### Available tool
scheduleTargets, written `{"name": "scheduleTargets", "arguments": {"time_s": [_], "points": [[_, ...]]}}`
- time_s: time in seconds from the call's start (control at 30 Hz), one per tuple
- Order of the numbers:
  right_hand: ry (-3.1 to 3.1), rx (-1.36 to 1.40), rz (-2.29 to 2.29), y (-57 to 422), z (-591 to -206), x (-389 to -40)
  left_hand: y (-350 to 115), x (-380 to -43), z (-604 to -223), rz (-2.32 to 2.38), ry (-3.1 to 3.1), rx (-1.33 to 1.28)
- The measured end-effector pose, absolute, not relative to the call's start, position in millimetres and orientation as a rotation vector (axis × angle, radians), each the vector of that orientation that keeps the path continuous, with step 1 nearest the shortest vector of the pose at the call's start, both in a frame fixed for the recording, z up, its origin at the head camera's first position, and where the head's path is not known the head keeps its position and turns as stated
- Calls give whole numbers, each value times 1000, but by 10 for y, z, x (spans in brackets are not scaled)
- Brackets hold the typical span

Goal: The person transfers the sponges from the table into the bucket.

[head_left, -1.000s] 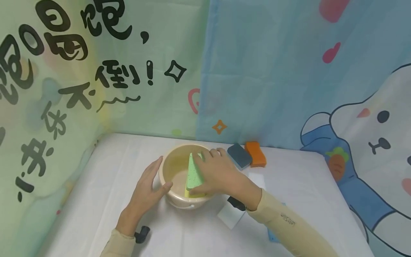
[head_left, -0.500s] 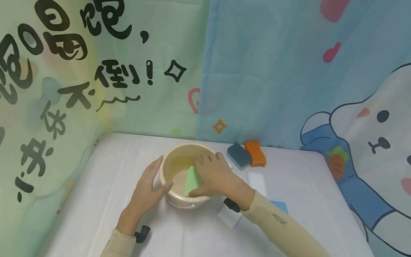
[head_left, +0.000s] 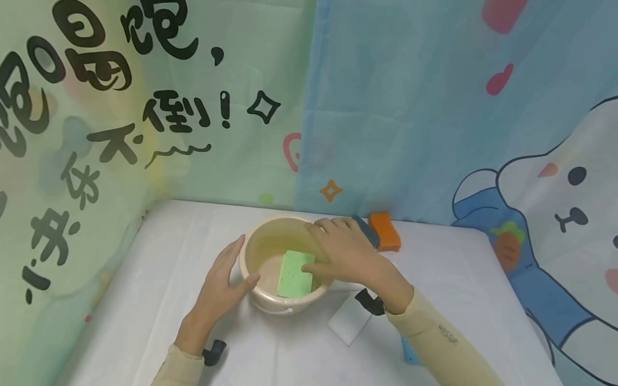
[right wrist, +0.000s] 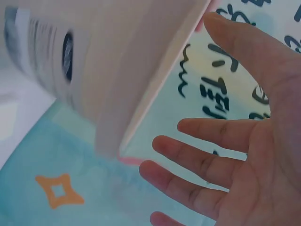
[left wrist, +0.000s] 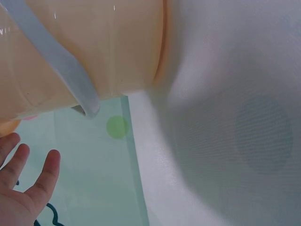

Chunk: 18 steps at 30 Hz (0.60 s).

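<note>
A cream bucket (head_left: 272,304) with a pale handle (left wrist: 70,70) stands on the white-covered table. Inside it lies a speckled light-green sponge (head_left: 292,276). My left hand (head_left: 222,287) rests at the bucket's left rim, thumb over the edge and fingers straight along the outside; the left wrist view has these fingers spread. Above the bucket's right rim is my right hand (head_left: 350,252), holding nothing. Its fingers are extended in the right wrist view, apart from the bucket. In the head view the thumb overlaps the sponge; whether they touch I cannot tell.
Behind my right hand sit a dark grey-blue sponge (head_left: 369,231), partly hidden, and an orange wavy sponge (head_left: 384,232). A white square piece (head_left: 348,321) lies right of the bucket. My right sleeve partly covers a blue piece (head_left: 409,351). Printed cloth walls (head_left: 386,134) enclose the table.
My right hand lowers the green sponge into the bucket, lets go, and rises back to the right. A yellow layer seen beneath the green earlier is out of sight. My left hand stays put.
</note>
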State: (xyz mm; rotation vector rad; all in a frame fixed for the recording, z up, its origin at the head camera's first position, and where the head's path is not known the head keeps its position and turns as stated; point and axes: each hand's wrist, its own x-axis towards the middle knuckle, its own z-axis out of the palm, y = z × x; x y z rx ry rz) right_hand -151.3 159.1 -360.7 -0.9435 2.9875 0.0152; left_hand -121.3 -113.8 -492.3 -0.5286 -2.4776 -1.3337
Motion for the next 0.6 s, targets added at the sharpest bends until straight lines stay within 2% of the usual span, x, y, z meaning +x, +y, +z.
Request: {"name": "scheduleTargets", "arguments": {"time_s": [0.37,0.6], "points": [[3005,-794,-273,2126,-3557,-1657,-1126,-1194,-4906,-1345,-2477,-521],[2979,-680,-405,2551,-3675,-1869,-1120,-1190,-4907,-1350,-2492,-505]]}}
